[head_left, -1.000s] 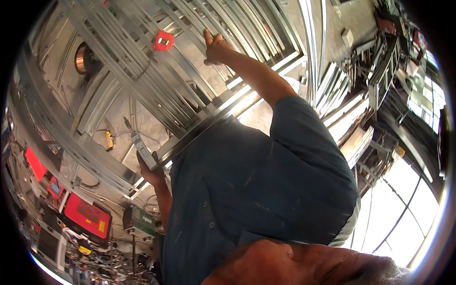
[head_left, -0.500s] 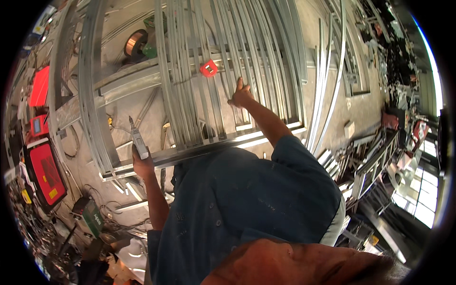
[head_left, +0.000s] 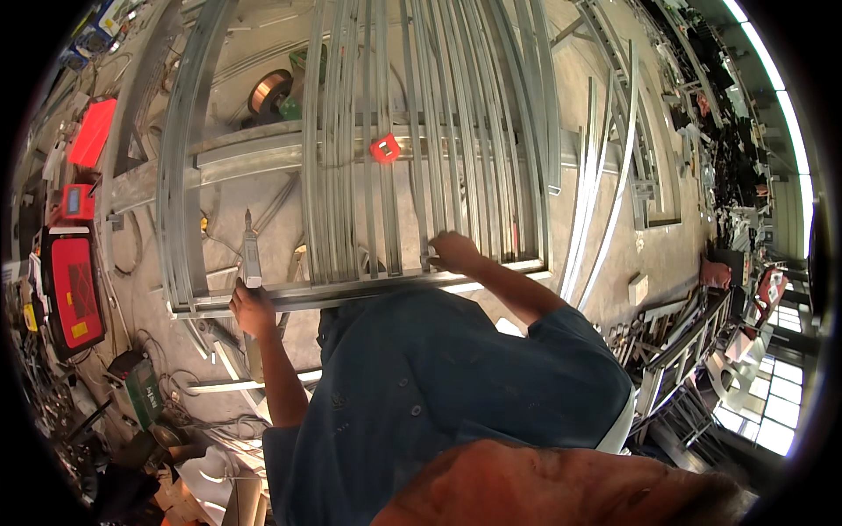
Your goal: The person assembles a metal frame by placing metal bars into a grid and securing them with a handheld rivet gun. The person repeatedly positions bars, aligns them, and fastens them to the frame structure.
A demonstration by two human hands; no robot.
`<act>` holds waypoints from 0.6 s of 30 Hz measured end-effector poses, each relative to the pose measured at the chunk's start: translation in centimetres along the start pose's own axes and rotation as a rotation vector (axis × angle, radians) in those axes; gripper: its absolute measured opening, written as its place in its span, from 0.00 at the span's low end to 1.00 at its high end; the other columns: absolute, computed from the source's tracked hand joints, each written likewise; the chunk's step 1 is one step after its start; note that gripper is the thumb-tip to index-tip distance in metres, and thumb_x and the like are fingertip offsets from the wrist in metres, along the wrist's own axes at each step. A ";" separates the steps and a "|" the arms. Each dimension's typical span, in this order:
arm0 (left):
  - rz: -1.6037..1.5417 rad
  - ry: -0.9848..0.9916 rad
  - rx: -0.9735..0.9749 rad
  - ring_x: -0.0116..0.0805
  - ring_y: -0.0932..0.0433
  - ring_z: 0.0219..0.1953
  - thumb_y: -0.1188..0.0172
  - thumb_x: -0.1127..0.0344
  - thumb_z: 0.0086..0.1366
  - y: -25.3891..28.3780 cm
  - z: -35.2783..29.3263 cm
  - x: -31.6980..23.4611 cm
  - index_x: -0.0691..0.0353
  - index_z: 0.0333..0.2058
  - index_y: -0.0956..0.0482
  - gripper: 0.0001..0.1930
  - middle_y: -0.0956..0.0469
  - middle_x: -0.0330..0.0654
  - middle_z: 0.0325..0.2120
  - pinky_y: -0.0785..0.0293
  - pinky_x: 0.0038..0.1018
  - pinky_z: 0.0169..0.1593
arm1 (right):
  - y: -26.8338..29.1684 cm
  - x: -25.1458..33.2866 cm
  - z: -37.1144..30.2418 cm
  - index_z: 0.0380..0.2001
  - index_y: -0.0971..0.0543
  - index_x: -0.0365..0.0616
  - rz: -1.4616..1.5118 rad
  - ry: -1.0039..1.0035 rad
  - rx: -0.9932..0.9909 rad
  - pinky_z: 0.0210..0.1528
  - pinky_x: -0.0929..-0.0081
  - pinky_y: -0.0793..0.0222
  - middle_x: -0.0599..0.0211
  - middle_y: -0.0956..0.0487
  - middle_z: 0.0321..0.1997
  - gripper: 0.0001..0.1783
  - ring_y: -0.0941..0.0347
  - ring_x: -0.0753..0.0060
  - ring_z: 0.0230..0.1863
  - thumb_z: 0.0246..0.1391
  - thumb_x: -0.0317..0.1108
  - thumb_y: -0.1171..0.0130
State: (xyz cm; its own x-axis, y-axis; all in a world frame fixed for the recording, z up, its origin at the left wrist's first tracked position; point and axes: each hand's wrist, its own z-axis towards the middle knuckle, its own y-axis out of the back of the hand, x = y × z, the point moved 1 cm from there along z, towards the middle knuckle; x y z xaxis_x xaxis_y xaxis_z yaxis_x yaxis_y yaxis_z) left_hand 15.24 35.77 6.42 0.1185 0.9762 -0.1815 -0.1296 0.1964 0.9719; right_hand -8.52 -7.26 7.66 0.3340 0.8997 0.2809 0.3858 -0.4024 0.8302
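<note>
In the head view, the left hand (head_left: 253, 310) is clamped around the lower end of a slim grey tool (head_left: 252, 263), whose narrow tip points away from the person, above the near rail (head_left: 329, 295) of a metal frame. The right hand (head_left: 456, 252) is at the near ends of the long metal bars (head_left: 317, 210), its fingers curled; whether they close on a bar I cannot tell. A red tape measure (head_left: 385, 148) rests on the bars, farther out. Beyond the tool lies a copper-coloured wire spool (head_left: 270, 92).
</note>
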 end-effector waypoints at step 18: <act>0.068 0.042 -0.060 0.50 0.23 0.45 0.38 0.58 0.59 -0.6 -0.2 -0.1 0.56 0.58 0.26 0.27 0.20 0.44 0.43 0.23 0.43 0.49 | 0.6 1.7 0.1 0.41 0.15 0.49 -0.223 0.024 0.148 0.48 0.54 0.21 0.58 0.17 0.44 0.12 0.18 0.52 0.49 0.57 0.38 0.43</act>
State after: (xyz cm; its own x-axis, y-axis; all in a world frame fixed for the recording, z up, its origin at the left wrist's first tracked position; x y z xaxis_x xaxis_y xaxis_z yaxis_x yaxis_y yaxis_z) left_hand 15.10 35.55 5.83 0.0660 0.9903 -0.1224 -0.1949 0.1331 0.9717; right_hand -7.68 -5.97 8.58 0.2071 0.9719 0.1117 0.5697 -0.2126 0.7939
